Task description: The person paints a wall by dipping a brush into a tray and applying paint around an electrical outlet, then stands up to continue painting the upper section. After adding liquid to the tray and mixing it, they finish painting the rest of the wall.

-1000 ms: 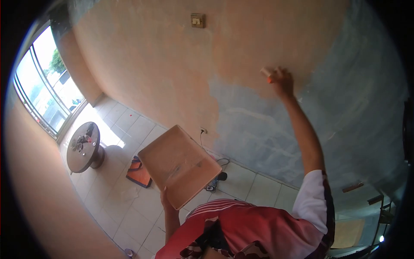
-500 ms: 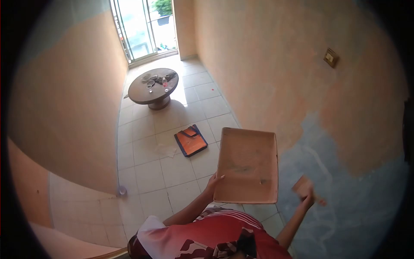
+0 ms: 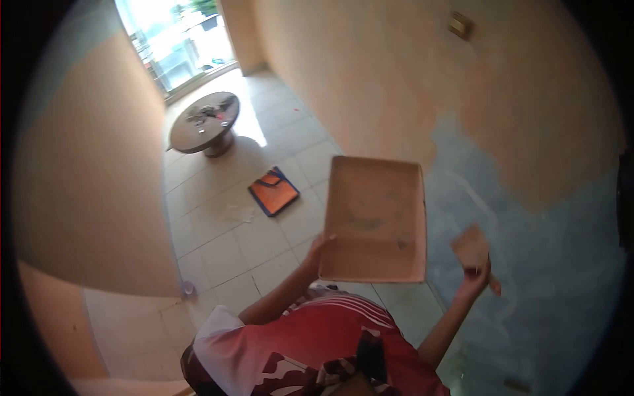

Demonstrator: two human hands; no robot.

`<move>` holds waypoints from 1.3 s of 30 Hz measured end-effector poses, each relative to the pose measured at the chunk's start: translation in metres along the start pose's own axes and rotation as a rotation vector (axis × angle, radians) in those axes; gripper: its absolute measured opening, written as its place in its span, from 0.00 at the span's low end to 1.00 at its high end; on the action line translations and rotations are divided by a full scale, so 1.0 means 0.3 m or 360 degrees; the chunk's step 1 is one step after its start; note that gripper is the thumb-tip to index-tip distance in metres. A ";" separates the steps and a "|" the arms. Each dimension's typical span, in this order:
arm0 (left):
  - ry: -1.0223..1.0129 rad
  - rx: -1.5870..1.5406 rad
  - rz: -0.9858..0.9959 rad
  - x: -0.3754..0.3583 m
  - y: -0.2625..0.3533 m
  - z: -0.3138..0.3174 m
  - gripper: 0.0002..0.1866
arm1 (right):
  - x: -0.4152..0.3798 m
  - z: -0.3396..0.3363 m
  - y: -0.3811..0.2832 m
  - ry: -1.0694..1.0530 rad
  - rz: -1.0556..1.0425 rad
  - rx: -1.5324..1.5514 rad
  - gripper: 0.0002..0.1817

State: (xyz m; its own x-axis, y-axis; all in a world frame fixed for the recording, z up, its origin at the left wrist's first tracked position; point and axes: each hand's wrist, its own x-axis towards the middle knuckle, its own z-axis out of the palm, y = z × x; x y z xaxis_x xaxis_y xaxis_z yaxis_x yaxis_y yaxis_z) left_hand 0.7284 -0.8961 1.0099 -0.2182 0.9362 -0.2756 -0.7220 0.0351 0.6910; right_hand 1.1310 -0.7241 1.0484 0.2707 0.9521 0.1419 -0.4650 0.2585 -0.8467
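Observation:
A rectangular tray, coated in peach-orange paint with a few darker smudges, is held up in front of my body. My left hand grips its left edge, the fingers partly hidden by the rim. In my right hand is a brush with a wide peach-coloured head, its handle end showing to the right of the fingers. The brush is apart from the tray, in front of the blue part of the wall.
A round table with small items stands near the bright glass door. An orange and blue bag lies on the tiled floor. A small cup sits by the left wall's corner. A switch is on the right wall.
The view has tilted and shifted, so the table, bag and switch appear further up and left. The tray and both hands appear higher in view. The brush head now points more upward.

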 end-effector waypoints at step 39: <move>-0.0270 -0.0121 0.0011 -0.023 -0.600 0.525 0.35 | 0.058 -0.231 -0.420 -0.1007 0.0213 -0.0791 0.16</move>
State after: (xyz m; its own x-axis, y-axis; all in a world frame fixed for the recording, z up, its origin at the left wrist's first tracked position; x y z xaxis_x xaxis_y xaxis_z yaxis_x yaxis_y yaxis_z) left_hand 0.9632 -0.8539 0.9927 -0.1140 0.9821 -0.1499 -0.7698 0.0081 0.6382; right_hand 1.2526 -0.7513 1.1219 -0.3574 0.9201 0.1602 0.0089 0.1749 -0.9845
